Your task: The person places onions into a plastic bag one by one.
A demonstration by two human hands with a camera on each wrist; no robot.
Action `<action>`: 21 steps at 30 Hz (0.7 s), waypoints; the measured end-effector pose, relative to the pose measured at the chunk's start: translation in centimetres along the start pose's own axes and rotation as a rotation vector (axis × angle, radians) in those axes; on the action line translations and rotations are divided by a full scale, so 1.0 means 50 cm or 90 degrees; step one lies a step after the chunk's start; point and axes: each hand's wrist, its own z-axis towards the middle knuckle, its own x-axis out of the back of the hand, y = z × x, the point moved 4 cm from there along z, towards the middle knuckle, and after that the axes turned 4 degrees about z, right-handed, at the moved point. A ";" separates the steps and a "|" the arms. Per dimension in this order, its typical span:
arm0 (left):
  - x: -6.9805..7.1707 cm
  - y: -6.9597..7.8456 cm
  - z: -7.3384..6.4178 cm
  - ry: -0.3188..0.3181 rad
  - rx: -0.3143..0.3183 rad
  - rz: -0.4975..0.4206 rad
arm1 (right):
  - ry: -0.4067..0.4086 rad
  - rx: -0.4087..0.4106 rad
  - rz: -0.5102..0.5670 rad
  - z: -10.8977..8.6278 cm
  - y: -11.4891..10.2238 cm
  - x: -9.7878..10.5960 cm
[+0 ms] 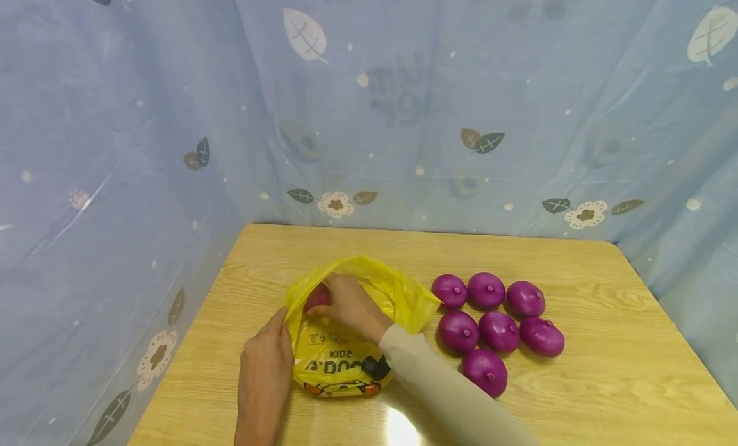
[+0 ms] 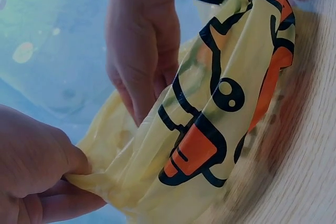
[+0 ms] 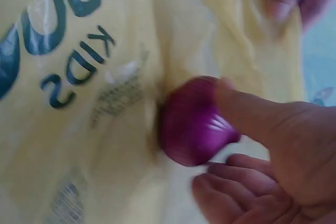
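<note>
A yellow plastic bag (image 1: 340,356) with printed letters lies on the table, its mouth spread wide. At the bag's left rim is my left hand (image 1: 266,363), which pinches the plastic between thumb and fingers (image 2: 79,161). My right hand (image 1: 352,305) reaches inside the bag. It holds a purple onion (image 3: 191,121) close to the inner left wall, thumb on top and curled fingers below. In the head view that onion (image 1: 318,297) is partly hidden by the right hand. An orange and black cartoon print (image 2: 194,150) shows on the bag's outside.
Several purple onions (image 1: 498,332) sit grouped on the wooden table (image 1: 605,369), just right of the bag. A blue patterned curtain (image 1: 426,113) hangs behind the table and along its sides.
</note>
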 end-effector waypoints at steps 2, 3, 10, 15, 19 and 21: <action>-0.001 -0.001 0.000 0.001 0.001 0.000 | -0.007 -0.009 -0.031 -0.006 -0.005 0.007; -0.002 -0.002 0.000 0.003 0.001 0.001 | -0.012 -0.016 -0.049 -0.010 -0.007 0.011; -0.007 -0.007 0.002 0.005 0.003 -0.004 | -0.040 -0.034 -0.173 -0.051 -0.056 0.056; -0.010 -0.010 0.004 -0.004 0.009 -0.002 | -0.023 0.001 -0.169 -0.092 -0.113 0.110; -0.008 -0.009 0.005 -0.001 0.009 -0.005 | 0.018 0.025 -0.120 -0.128 -0.147 0.159; -0.006 -0.008 0.006 0.003 0.008 -0.008 | 0.042 0.026 -0.094 -0.147 -0.158 0.184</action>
